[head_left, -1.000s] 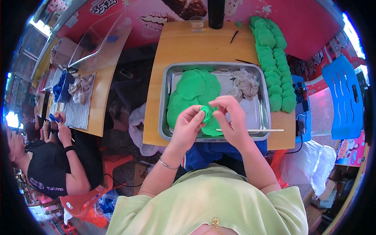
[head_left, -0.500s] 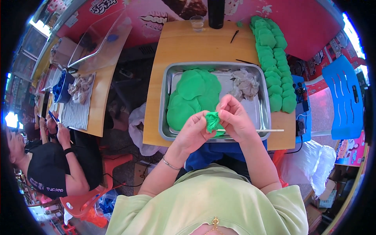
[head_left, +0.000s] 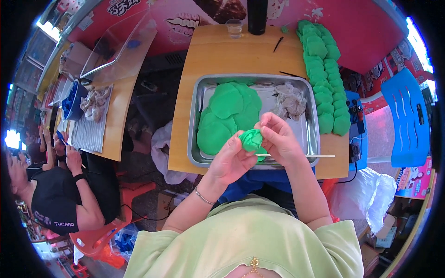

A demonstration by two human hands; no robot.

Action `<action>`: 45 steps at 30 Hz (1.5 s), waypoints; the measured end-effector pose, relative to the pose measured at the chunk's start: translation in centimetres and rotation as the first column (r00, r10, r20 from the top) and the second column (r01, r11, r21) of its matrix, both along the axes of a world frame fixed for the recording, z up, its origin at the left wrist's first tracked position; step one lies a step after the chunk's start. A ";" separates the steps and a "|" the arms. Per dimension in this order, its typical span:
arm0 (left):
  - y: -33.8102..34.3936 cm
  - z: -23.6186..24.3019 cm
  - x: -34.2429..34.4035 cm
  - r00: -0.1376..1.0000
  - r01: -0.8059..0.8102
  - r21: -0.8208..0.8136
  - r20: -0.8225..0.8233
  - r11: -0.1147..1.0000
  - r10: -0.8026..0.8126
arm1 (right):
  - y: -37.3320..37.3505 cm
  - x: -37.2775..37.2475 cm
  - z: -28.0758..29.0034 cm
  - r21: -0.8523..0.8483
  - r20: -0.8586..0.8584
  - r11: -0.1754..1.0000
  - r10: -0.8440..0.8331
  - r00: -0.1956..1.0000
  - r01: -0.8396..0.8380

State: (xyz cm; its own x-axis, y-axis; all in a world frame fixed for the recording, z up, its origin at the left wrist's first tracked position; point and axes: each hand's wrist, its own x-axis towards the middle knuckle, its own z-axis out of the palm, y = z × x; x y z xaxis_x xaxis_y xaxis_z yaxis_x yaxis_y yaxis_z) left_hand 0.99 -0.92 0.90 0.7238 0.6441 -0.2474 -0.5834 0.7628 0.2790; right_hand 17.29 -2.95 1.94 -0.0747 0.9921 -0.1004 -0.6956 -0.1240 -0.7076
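Between my two hands, over the near edge of a metal tray [head_left: 311,88], is a gathered, pleated bundle of thin green sheet [head_left: 251,140]. My left hand [head_left: 230,161] cups and pinches it from the left and below. My right hand [head_left: 281,143] pinches its upper right side with thumb and fingertips. A thin pale stick [head_left: 322,155] runs across under my right hand; whether the fingers grip it is hidden. In the tray lies a pile of overlapping green round sheets [head_left: 226,101], with crumpled pale brownish lumps [head_left: 290,101] at the far right.
Rows of stacked green pieces [head_left: 327,76] line the table's right edge. A clear cup [head_left: 234,28], a black bottle [head_left: 257,17] and dark thin tools [head_left: 278,43] stand or lie at the back. On the left, a co-worker [head_left: 58,194] sits at another table [head_left: 121,111].
The green bundle has turned in my fingers and looks wider and rounder, with more folds showing. My left hand has opened slightly beneath it; the tray's contents look unchanged.
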 end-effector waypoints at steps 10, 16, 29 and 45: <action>0.2 -0.1 -0.2 0.984 0.155 0.169 0.063 0.973 -0.167 | -0.3 0.3 0.5 0.107 0.221 0.992 0.042 0.974 -0.067; 0.2 -1.8 -0.4 0.957 0.146 0.046 0.248 0.988 -0.153 | -0.4 0.0 0.8 0.158 0.491 0.987 -0.083 0.867 0.004; 1.0 -0.6 -0.4 0.890 0.060 0.577 -0.401 0.815 0.219 | -0.4 -0.9 1.6 0.556 0.785 0.824 -0.563 0.257 0.108; 2.3 -0.2 -0.5 0.959 0.044 0.620 -0.245 0.783 0.141 | -0.1 -1.0 2.7 0.350 0.823 0.913 -0.407 0.395 0.210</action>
